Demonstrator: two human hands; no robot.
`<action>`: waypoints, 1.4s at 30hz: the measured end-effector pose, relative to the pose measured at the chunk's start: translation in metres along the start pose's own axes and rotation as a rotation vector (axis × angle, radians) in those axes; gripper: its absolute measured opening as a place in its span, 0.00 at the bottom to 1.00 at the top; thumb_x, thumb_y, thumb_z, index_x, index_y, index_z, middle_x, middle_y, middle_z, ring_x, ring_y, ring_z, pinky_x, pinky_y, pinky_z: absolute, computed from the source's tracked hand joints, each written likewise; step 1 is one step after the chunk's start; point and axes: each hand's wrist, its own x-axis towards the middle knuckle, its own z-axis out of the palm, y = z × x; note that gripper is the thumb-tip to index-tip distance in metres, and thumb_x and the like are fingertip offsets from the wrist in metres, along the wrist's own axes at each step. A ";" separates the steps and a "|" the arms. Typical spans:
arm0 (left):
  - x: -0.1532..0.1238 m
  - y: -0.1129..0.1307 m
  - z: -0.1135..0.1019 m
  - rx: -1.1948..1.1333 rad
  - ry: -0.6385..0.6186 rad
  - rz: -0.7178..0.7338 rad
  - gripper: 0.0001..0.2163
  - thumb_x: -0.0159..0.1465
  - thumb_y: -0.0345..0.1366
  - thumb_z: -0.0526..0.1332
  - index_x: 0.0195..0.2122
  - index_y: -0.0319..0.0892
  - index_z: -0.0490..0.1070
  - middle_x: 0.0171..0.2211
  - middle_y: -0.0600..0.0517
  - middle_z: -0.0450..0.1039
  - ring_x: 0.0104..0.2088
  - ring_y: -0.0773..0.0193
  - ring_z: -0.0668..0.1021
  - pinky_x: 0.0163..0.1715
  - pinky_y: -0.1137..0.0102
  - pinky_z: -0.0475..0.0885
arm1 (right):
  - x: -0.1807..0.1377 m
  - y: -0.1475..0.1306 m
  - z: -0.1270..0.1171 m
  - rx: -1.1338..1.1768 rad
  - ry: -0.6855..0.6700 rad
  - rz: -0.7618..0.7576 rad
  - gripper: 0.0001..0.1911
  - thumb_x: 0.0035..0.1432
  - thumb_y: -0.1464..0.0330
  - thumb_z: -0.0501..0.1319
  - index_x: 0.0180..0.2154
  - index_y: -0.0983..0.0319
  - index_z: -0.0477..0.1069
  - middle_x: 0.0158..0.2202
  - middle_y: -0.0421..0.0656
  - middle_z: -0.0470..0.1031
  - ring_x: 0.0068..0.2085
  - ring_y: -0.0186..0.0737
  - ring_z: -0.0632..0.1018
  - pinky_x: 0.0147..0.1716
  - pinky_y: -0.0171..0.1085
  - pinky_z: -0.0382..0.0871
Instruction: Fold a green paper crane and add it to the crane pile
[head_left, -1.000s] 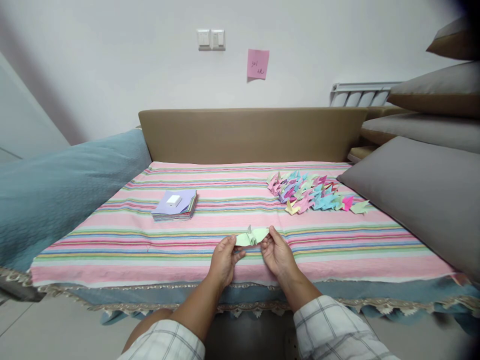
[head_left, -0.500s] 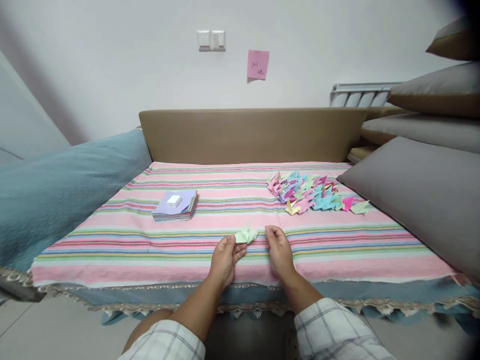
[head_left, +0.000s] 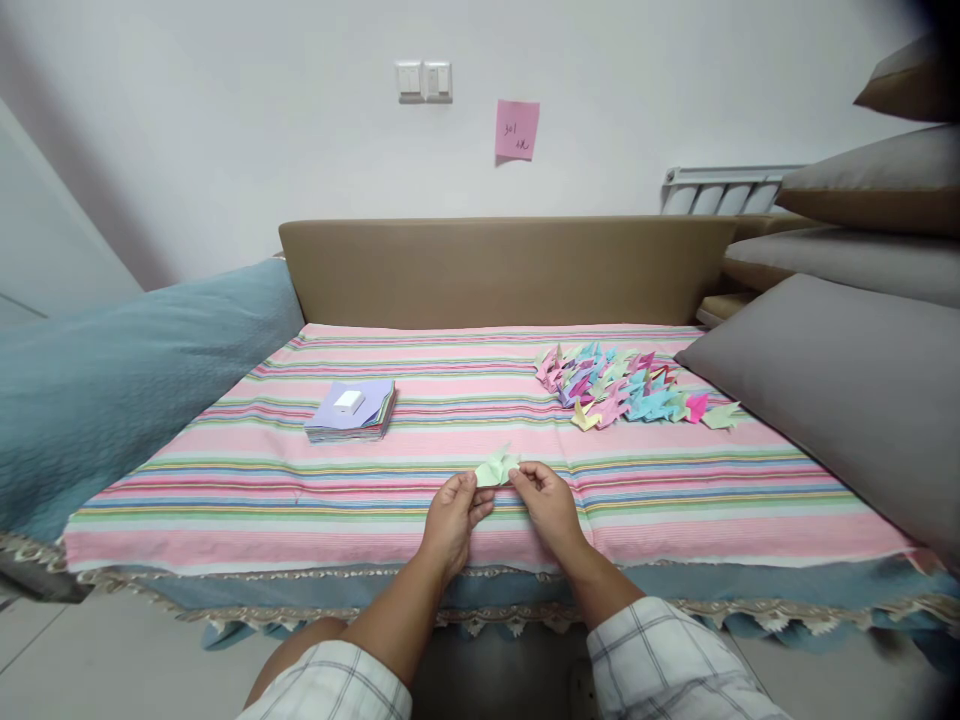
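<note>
A pale green paper crane [head_left: 495,468] is held up between my two hands, above the near part of the striped cloth. My left hand [head_left: 450,515] pinches its left end between thumb and fingers. On the other side, my right hand [head_left: 549,508] has thumb and forefinger closed on the right end. Farther back to the right lies a pile of folded paper cranes [head_left: 611,390] in pink, blue, green, purple and yellow. To the left sits a stack of coloured paper squares [head_left: 349,425] with a small white block [head_left: 349,402] on top.
The striped cloth [head_left: 225,480] covers the sofa seat, with a brown backrest [head_left: 502,270] behind it. Grey cushions [head_left: 847,350] are piled at the right, and a blue-covered armrest [head_left: 165,350] stands at the left. A pink note [head_left: 517,130] hangs on the wall.
My right hand, apart from the crane before, has moved left and taken hold of its right end. The left hand keeps its pinch, barely shifting.
</note>
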 end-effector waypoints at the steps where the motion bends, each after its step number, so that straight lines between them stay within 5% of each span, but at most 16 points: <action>1: 0.000 0.000 0.000 -0.009 0.007 0.000 0.17 0.46 0.43 0.71 0.31 0.38 0.70 0.26 0.53 0.74 0.27 0.69 0.77 0.28 0.75 0.74 | 0.000 -0.001 0.000 -0.009 0.008 -0.002 0.17 0.44 0.55 0.66 0.29 0.62 0.74 0.26 0.41 0.75 0.29 0.38 0.72 0.31 0.36 0.65; 35: -0.002 0.000 0.000 0.038 -0.003 0.031 0.18 0.45 0.44 0.71 0.27 0.39 0.66 0.20 0.57 0.68 0.24 0.73 0.73 0.28 0.76 0.74 | 0.002 0.002 -0.002 0.059 0.040 -0.006 0.16 0.45 0.57 0.66 0.31 0.62 0.72 0.28 0.41 0.75 0.31 0.38 0.74 0.34 0.36 0.67; 42: -0.002 0.001 0.001 0.040 0.000 0.021 0.18 0.44 0.45 0.71 0.26 0.39 0.66 0.20 0.57 0.68 0.24 0.73 0.73 0.28 0.77 0.73 | 0.002 0.001 -0.003 -0.001 0.022 -0.010 0.18 0.47 0.54 0.63 0.32 0.63 0.71 0.26 0.41 0.74 0.26 0.36 0.72 0.24 0.33 0.64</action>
